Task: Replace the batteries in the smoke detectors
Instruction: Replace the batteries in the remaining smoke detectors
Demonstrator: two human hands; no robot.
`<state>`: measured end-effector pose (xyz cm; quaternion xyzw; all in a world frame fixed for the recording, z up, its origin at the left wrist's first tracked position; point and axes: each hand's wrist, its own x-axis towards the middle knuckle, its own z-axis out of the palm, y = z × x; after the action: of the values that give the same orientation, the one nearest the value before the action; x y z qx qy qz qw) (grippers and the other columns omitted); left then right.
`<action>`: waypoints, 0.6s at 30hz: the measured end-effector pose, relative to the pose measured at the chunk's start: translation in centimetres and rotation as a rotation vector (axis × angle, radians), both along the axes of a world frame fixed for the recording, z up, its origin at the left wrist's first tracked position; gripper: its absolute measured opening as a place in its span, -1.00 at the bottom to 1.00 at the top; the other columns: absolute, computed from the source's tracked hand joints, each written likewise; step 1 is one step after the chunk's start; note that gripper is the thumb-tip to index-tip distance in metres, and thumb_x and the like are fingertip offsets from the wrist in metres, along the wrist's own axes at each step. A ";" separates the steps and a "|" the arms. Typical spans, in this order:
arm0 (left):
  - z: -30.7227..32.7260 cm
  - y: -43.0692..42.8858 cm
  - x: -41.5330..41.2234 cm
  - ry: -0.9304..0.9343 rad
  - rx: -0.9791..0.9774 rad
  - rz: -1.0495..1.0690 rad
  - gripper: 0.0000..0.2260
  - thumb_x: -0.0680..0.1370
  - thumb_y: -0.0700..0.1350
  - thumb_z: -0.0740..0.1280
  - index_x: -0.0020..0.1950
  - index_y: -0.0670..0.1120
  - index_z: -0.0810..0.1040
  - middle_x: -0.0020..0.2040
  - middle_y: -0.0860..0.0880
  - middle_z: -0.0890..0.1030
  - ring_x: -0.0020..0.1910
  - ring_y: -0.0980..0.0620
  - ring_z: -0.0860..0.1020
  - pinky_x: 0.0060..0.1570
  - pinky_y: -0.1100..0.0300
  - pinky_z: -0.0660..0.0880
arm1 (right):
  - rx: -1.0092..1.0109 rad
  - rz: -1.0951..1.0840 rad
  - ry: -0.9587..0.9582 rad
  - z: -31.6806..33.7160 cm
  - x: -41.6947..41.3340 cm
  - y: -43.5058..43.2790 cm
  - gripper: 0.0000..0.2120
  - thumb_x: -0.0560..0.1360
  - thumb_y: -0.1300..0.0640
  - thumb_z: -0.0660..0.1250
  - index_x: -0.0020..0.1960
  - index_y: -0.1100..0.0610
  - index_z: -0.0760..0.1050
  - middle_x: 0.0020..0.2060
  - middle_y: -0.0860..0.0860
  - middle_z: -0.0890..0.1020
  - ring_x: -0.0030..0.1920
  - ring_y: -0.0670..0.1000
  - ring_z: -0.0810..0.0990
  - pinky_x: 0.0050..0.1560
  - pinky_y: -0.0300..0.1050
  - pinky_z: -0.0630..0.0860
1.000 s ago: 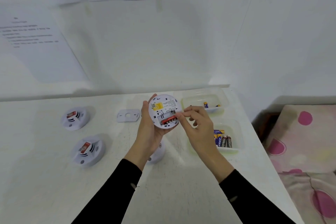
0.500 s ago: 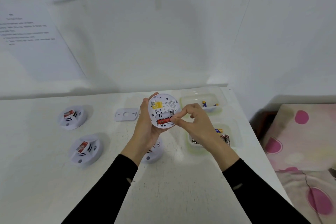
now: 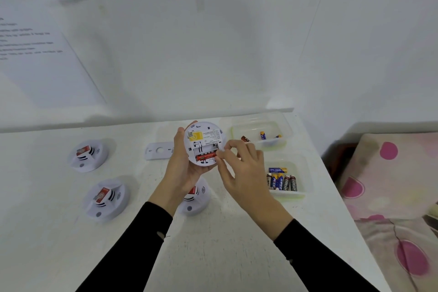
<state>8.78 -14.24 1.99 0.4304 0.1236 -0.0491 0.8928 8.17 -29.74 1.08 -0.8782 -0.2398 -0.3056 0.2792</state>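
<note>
My left hand (image 3: pixel 182 168) grips a round white smoke detector (image 3: pixel 205 136) upright above the table, its open back facing me. One red battery (image 3: pixel 205 156) lies in the lower slot, and the slot above it shows no battery. My right hand (image 3: pixel 244 173) is at the detector's right edge, with thumb and index finger pinching the right end of the red battery. A near tray (image 3: pixel 302 173) holds several batteries (image 3: pixel 282 181). A far tray (image 3: pixel 260 122) holds a few loose batteries.
Three more smoke detectors sit on the white table (image 3: pixel 225 244): a far left detector (image 3: pixel 87 155), a near left detector (image 3: pixel 105 199), and a third detector (image 3: pixel 196 199) under my left wrist. A white mounting plate (image 3: pixel 158 150) lies behind. A pink-dotted bed (image 3: pixel 391 185) borders the table's right edge.
My right hand's fingers have shifted from flat over the battery slots to pinching at the battery's right end. The detector stays in my left hand, almost still.
</note>
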 end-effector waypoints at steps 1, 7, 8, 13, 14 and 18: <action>0.0 0.1 0.0 0.005 0.002 -0.002 -0.45 0.63 0.25 0.06 0.50 -0.04 0.38 0.34 -0.23 0.56 0.21 -0.23 0.61 -0.08 -0.05 0.62 | -0.027 0.007 -0.018 -0.2 0.1 -0.1 -0.88 0.53 0.07 0.33 -0.04 0.08 0.60 -0.02 0.01 0.58 -0.09 0.05 0.49 -0.16 -0.04 0.37; 0.0 -0.3 0.1 0.001 0.008 -0.025 -0.46 0.65 0.23 0.06 0.49 -0.07 0.38 0.33 -0.24 0.56 0.26 -0.25 0.58 0.05 -0.14 0.61 | 0.354 0.143 0.529 1.4 1.4 -1.1 -0.88 0.49 -0.05 0.39 -0.11 -0.01 0.58 0.06 -0.10 0.51 0.05 -0.01 0.52 0.02 -0.11 0.45; 0.2 -0.4 0.1 -0.009 0.015 -0.038 -0.48 0.66 0.22 0.05 0.48 -0.06 0.39 0.32 -0.24 0.57 0.26 -0.25 0.58 0.06 -0.15 0.61 | 0.499 0.189 0.752 2.0 1.7 -1.5 -0.89 0.47 -0.01 0.43 -0.11 0.01 0.56 0.06 -0.09 0.55 0.06 -0.01 0.56 0.02 -0.16 0.48; 0.6 -0.4 0.3 -0.031 0.015 -0.088 -0.51 0.64 0.21 0.05 0.48 0.02 0.40 0.32 -0.20 0.58 0.25 -0.24 0.59 0.04 -0.16 0.61 | 0.955 0.309 1.457 3.7 3.8 -2.8 -0.54 0.35 0.29 0.54 0.20 0.15 0.49 0.08 0.13 0.66 -0.08 0.01 0.63 -0.05 -0.14 0.55; 0.6 -0.4 0.3 -0.036 0.022 -0.088 -0.51 0.63 0.21 0.06 0.47 0.04 0.41 0.32 -0.19 0.59 0.26 -0.24 0.58 0.05 -0.17 0.61 | 0.902 0.325 1.484 3.8 4.2 -2.9 -0.55 0.36 0.28 0.52 0.22 0.18 0.52 0.07 0.12 0.67 -0.06 0.00 0.63 -0.04 -0.17 0.55; 0.7 -0.2 0.6 -0.047 0.026 -0.076 -0.57 0.66 0.19 0.03 0.43 0.07 0.44 0.27 -0.15 0.62 0.21 -0.23 0.61 0.05 -0.18 0.61 | 0.685 0.303 1.380 4.1 4.7 -2.7 -0.62 0.37 0.21 0.53 0.15 0.23 0.57 -0.02 0.09 0.70 -0.09 -0.02 0.64 -0.05 -0.21 0.55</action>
<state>9.36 -14.45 2.74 0.4476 0.0867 -0.0715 0.8871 12.88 -32.42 5.20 -0.6922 -0.0217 0.2938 0.6589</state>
